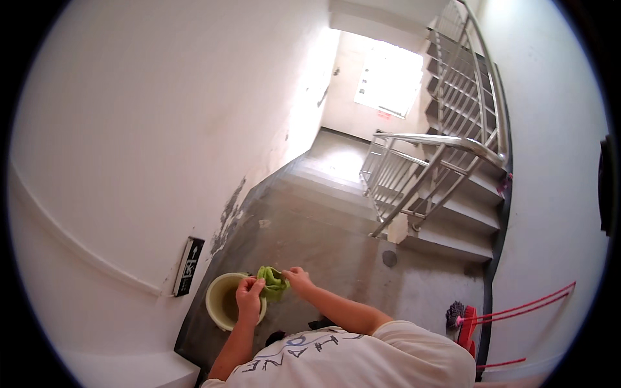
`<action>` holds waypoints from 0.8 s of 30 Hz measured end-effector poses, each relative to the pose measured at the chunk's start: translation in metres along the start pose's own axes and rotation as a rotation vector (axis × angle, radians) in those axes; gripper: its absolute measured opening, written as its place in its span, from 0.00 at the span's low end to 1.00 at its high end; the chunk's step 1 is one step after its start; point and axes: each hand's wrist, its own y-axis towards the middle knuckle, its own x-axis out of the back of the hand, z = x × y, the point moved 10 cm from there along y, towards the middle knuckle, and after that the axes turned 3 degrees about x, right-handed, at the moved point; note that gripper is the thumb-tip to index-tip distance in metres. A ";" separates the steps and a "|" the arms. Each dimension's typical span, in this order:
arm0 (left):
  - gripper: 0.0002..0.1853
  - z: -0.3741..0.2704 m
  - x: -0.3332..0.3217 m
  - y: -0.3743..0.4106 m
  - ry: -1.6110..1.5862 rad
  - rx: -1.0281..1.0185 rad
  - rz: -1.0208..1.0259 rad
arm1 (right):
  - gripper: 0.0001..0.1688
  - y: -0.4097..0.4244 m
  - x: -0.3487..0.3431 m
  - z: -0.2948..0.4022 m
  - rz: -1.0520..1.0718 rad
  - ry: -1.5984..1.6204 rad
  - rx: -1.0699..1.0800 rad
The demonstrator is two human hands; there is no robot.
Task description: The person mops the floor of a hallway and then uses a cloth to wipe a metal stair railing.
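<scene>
A green cloth (274, 286) is stretched between my two hands, bunched and folded in the middle. My left hand (249, 297) pinches its left edge between thumb and fingers, above the rim of a pale yellow bucket (212, 301). At the cloth's right edge, my right hand (298, 280) grips it with bent fingers. The bucket stands on the grey floor (330, 264) by the left wall, partly covered by my left hand and forearm. Its inside looks dim, and I cannot tell how much water is in it.
Steps (310, 186) lead down ahead to a landing with a bright window (390, 77). Stairs (456, 213) with a steel railing (417, 140) rise on the right. A mop head (455, 314) and red-handled tools (467, 330) lean at right. A sign (188, 266) hangs low left.
</scene>
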 end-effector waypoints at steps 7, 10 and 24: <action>0.07 0.028 -0.155 0.001 0.397 -0.316 0.341 | 0.25 -0.041 0.114 0.025 0.160 0.311 0.413; 0.07 0.022 -0.241 -0.023 0.545 -0.540 0.511 | 0.21 -0.048 0.190 0.016 0.001 0.089 0.604; 0.10 0.147 -0.517 -0.100 0.361 0.248 1.086 | 0.14 -0.124 0.466 -0.069 -0.287 0.601 0.407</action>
